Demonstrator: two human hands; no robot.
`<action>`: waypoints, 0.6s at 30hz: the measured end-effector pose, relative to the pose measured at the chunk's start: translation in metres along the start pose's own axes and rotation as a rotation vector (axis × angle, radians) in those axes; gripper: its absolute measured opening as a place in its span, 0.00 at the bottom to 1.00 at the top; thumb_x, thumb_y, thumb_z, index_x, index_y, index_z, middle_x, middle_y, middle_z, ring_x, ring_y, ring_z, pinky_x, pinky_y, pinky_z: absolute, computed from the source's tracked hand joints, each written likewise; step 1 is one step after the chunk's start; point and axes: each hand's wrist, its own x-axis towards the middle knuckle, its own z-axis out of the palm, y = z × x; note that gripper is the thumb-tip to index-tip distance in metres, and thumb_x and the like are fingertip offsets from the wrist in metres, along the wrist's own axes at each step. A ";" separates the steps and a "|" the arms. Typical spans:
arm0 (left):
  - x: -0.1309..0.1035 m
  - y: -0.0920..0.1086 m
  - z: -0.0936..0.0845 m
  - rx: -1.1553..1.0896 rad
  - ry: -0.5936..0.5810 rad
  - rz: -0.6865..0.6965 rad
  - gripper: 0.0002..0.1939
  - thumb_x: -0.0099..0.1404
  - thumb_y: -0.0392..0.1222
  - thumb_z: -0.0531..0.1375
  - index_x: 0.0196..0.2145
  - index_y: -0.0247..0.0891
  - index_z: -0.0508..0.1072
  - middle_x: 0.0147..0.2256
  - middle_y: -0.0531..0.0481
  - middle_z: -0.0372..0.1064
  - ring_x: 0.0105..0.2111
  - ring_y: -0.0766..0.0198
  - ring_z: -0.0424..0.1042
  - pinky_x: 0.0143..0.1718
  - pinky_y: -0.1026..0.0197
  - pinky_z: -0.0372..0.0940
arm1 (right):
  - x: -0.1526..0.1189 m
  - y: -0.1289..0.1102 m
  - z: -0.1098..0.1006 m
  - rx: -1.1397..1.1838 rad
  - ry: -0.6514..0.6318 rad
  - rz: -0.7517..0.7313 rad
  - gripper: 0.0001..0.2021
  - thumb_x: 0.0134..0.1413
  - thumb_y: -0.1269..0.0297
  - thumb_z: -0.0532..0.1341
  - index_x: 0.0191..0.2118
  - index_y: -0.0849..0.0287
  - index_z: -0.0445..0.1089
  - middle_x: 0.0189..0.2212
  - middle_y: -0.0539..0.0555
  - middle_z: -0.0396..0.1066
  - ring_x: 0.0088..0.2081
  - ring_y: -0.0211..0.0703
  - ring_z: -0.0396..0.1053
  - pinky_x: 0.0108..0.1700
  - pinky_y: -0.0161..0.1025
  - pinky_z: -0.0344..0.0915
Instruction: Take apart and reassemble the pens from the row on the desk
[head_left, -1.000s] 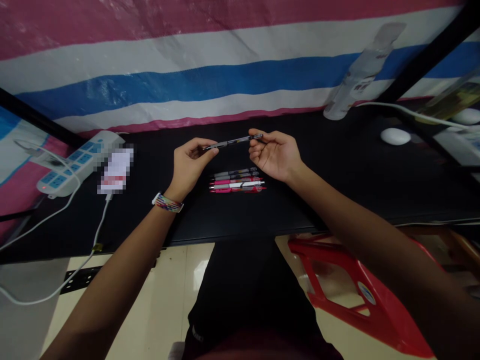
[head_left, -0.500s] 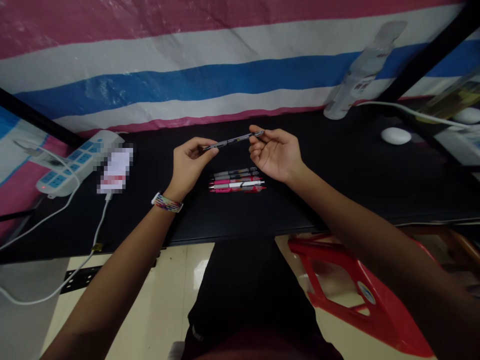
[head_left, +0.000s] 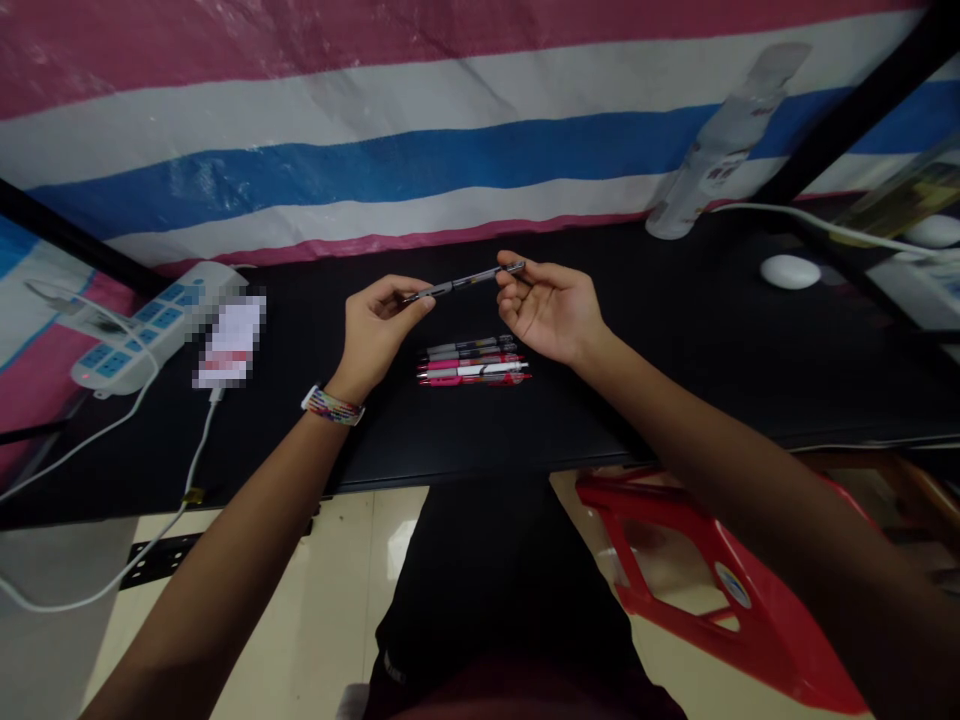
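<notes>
A slim dark-grey pen [head_left: 466, 281] is held up over the table, slanting slightly upward to the right. My left hand [head_left: 380, 322] pinches its left end between thumb and fingers. At the pen's right end, the thumb and fingertips of my right hand [head_left: 553, 308] are closed on it, palm partly turned up. Just below, several pens lie side by side on the table: dark grey pens [head_left: 469, 350] at the back, then a pink and a white pen [head_left: 480, 370], and a red-pink pen [head_left: 474, 380] at the front. A multicoloured woven band [head_left: 334, 407] circles my left wrist.
On the black table [head_left: 420, 440], a white power strip [head_left: 127, 340] and a blurred phone-like item [head_left: 229, 340] with a cable stand left. At the right are a clear bottle [head_left: 720, 150] and a white mouse [head_left: 790, 271]. A red plastic stool [head_left: 750, 600] is below the edge.
Almost nothing differs. The pen and both hands stay in nearly the same place, with only a very slight shift of the whole view.
</notes>
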 end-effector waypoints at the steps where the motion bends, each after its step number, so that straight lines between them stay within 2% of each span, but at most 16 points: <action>1: 0.000 0.000 0.000 0.000 -0.007 0.000 0.15 0.62 0.54 0.79 0.40 0.43 0.87 0.41 0.47 0.85 0.42 0.56 0.80 0.48 0.54 0.74 | 0.001 0.000 0.000 -0.003 0.005 -0.002 0.09 0.72 0.66 0.62 0.52 0.58 0.80 0.34 0.51 0.85 0.33 0.40 0.84 0.40 0.35 0.84; 7: 0.000 0.001 0.000 0.003 -0.014 0.006 0.15 0.62 0.53 0.79 0.40 0.42 0.87 0.41 0.47 0.85 0.42 0.57 0.81 0.48 0.54 0.75 | 0.002 0.001 0.000 0.008 0.033 -0.002 0.10 0.75 0.67 0.60 0.50 0.58 0.79 0.33 0.50 0.85 0.33 0.39 0.84 0.39 0.34 0.83; 14: 0.000 0.001 0.001 -0.012 -0.001 0.003 0.13 0.61 0.52 0.78 0.39 0.43 0.88 0.41 0.48 0.85 0.41 0.57 0.81 0.47 0.54 0.75 | 0.001 0.001 -0.001 -0.013 -0.011 -0.018 0.09 0.73 0.64 0.64 0.52 0.57 0.79 0.33 0.49 0.85 0.33 0.39 0.83 0.39 0.35 0.83; 18: 0.000 0.000 -0.001 -0.012 -0.006 0.004 0.13 0.62 0.51 0.78 0.40 0.43 0.88 0.41 0.48 0.85 0.42 0.56 0.81 0.48 0.54 0.75 | -0.001 0.001 0.001 -0.015 -0.004 -0.009 0.09 0.74 0.64 0.63 0.51 0.57 0.80 0.34 0.50 0.85 0.34 0.38 0.83 0.40 0.34 0.83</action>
